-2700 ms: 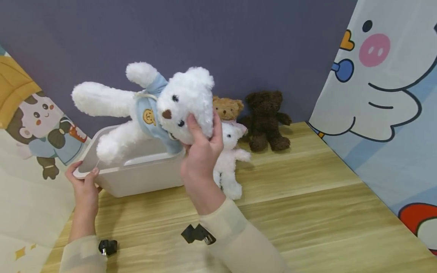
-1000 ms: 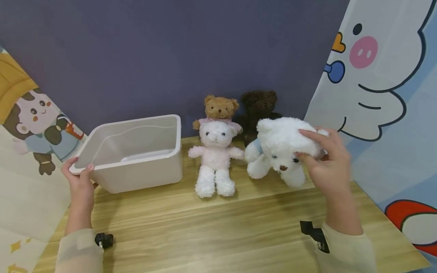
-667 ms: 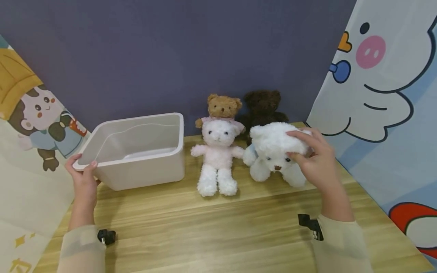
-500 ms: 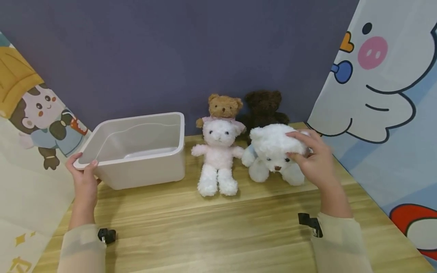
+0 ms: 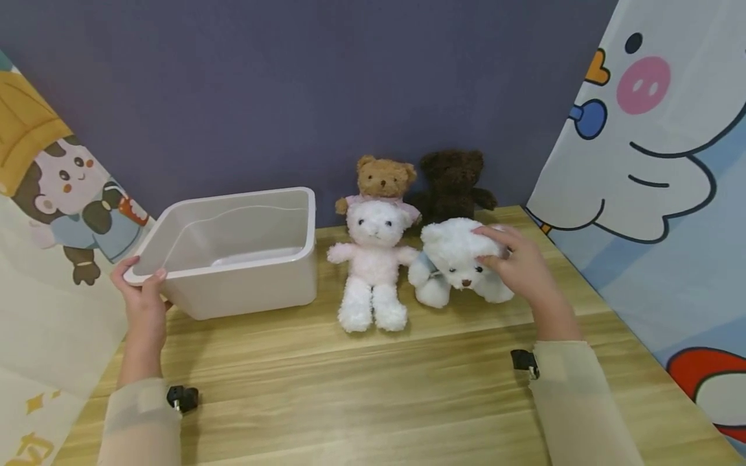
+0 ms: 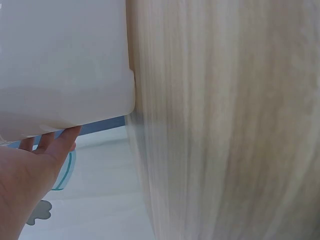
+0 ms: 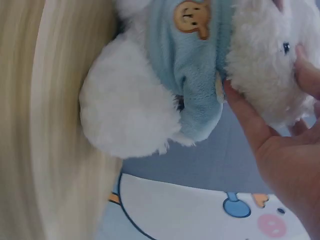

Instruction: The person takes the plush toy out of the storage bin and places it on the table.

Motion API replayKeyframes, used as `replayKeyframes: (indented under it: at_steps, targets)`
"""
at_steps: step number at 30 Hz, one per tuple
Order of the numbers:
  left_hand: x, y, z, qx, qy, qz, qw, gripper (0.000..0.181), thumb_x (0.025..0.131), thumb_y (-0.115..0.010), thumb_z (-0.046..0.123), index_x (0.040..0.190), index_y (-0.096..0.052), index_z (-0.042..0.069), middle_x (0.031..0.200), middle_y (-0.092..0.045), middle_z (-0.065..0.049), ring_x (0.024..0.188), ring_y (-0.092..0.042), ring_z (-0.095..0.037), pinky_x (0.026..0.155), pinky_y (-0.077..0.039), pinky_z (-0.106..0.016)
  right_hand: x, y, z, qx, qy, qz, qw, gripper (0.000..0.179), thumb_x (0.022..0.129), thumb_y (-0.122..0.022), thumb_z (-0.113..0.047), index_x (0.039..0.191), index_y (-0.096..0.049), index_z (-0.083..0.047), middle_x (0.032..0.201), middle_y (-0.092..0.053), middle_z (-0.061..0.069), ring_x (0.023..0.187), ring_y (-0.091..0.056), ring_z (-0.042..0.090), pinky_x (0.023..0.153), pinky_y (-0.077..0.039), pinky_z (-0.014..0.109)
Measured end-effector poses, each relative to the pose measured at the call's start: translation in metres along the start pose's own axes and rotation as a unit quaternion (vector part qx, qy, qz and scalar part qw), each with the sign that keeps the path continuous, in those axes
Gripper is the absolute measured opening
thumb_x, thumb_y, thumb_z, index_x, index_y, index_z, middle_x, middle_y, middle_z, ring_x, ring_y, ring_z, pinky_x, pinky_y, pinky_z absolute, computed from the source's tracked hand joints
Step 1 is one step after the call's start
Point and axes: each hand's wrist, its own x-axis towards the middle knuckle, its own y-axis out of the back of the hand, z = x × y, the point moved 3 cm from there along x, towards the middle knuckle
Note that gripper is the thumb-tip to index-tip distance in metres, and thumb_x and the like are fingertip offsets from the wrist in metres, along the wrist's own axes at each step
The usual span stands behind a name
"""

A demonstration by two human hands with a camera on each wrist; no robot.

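Observation:
My right hand (image 5: 520, 263) grips the head of a white teddy bear (image 5: 457, 243) in a blue hoodie, which sits on the table in front of a dark brown teddy bear (image 5: 451, 188). In the right wrist view, the fingers and thumb wrap the head's side, and the blue hoodie (image 7: 192, 60) has a small bear patch. With my left hand (image 5: 142, 301) I hold the left rim of a white plastic bin (image 5: 250, 288), thumb over the edge and fingers underneath. Nothing shows inside the bin. Left of the held bear sits a white-and-pink plush toy (image 5: 373, 262).
A light brown teddy bear (image 5: 384, 178) in pink sits behind the white-and-pink plush toy, against the dark back wall (image 5: 350, 84). Cartoon-printed panels (image 5: 653, 162) stand at both sides. The wood-grain table (image 5: 350, 388) stretches toward me.
The right hand has carried the white bear from above the bin to the table's right side, then shifted it slightly left and back. My left hand stays on the bin's rim.

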Motion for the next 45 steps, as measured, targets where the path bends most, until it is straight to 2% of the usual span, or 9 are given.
replayKeyframes:
  at_steps: [5,17,20,23,29,35,39,43,45]
  targets:
    - [-0.001,-0.001,0.002,-0.01,-0.002,-0.013,0.9999,0.056,0.106,-0.048,0.028,0.152,-0.02,0.044,0.163,-0.023,0.009,0.15,-0.029,-0.021,0.126,-0.02,-0.072,0.025,-0.001,-0.003,-0.022,-0.056,-0.046,0.9971,0.056,0.105,-0.067,-0.018,0.159,-0.051,-0.019,0.173,-0.032,0.019,0.16,-0.026,0.049,0.122,-0.034,0.072]
    - [-0.001,-0.001,0.002,-0.019,-0.004,-0.014,0.9997,0.057,0.106,-0.048,0.026,0.153,-0.02,0.044,0.164,-0.022,0.008,0.152,-0.027,-0.022,0.126,-0.018,-0.073,0.077,-0.004,-0.001,-0.05,-0.101,-0.074,0.9909,0.057,0.106,-0.063,-0.021,0.161,-0.048,-0.017,0.173,-0.031,0.022,0.157,-0.029,0.05,0.116,-0.044,0.066]
    - [-0.001,-0.001,0.002,-0.017,-0.003,-0.011,0.9998,0.056,0.106,-0.047,0.027,0.152,-0.021,0.045,0.165,-0.021,0.008,0.152,-0.027,-0.022,0.126,-0.017,-0.074,0.086,-0.008,-0.003,-0.049,-0.103,-0.076,0.9905,0.056,0.106,-0.063,-0.019,0.16,-0.049,-0.017,0.174,-0.029,0.023,0.145,-0.046,0.048,0.096,-0.054,0.057]
    - [-0.002,0.0,0.002,-0.015,-0.004,-0.006,0.9999,0.056,0.106,-0.048,0.027,0.152,-0.021,0.045,0.165,-0.022,0.009,0.152,-0.028,-0.023,0.126,-0.018,-0.074,0.093,-0.011,-0.008,-0.052,-0.103,-0.082,0.9899,0.054,0.107,-0.063,-0.017,0.159,-0.051,-0.017,0.174,-0.027,0.024,0.127,-0.058,0.044,0.075,-0.049,0.043]
    - [-0.003,0.001,0.001,-0.013,-0.003,-0.009,0.9999,0.055,0.107,-0.047,0.027,0.152,-0.02,0.044,0.166,-0.021,0.008,0.153,-0.026,-0.022,0.126,-0.017,-0.074,0.105,-0.012,-0.01,-0.058,-0.106,-0.081,0.9894,0.051,0.106,-0.066,-0.018,0.156,-0.055,-0.016,0.169,-0.04,0.022,0.093,-0.065,0.032,0.069,-0.048,0.037]
    - [-0.005,0.001,0.001,-0.014,-0.003,-0.01,0.9998,0.055,0.107,-0.047,0.027,0.152,-0.02,0.045,0.165,-0.022,0.009,0.152,-0.026,-0.022,0.126,-0.017,-0.073,0.108,-0.012,0.003,-0.047,-0.119,-0.087,0.988,0.054,0.106,-0.066,-0.021,0.158,-0.053,-0.016,0.169,-0.039,0.023,0.061,-0.049,0.017,0.06,-0.045,0.036]
    - [-0.005,0.001,0.001,-0.01,-0.005,-0.021,0.9997,0.055,0.108,-0.047,0.029,0.152,-0.018,0.045,0.165,-0.021,0.01,0.153,-0.025,-0.022,0.127,-0.016,-0.072,0.105,-0.015,0.008,-0.036,-0.113,-0.081,0.9897,0.052,0.106,-0.067,-0.019,0.156,-0.055,-0.016,0.17,-0.037,0.023,0.072,-0.058,0.025,0.064,-0.049,0.038]
    - [-0.003,0.0,0.002,-0.01,-0.003,-0.025,0.9996,0.055,0.108,-0.047,0.029,0.152,-0.018,0.046,0.164,-0.022,0.011,0.153,-0.026,-0.021,0.128,-0.016,-0.071,0.104,-0.015,0.009,-0.024,-0.101,-0.076,0.9917,0.052,0.107,-0.066,-0.019,0.157,-0.054,-0.016,0.174,-0.03,0.022,0.122,-0.061,0.042,0.081,-0.052,0.046]
    - [-0.001,-0.002,0.002,-0.013,0.0,-0.029,0.9995,0.055,0.108,-0.046,0.028,0.152,-0.017,0.046,0.163,-0.023,0.011,0.151,-0.028,-0.02,0.128,-0.017,-0.07,0.104,-0.014,0.01,-0.023,-0.094,-0.079,0.9922,0.053,0.107,-0.064,-0.02,0.158,-0.052,-0.016,0.175,-0.028,0.021,0.132,-0.056,0.045,0.086,-0.051,0.049]
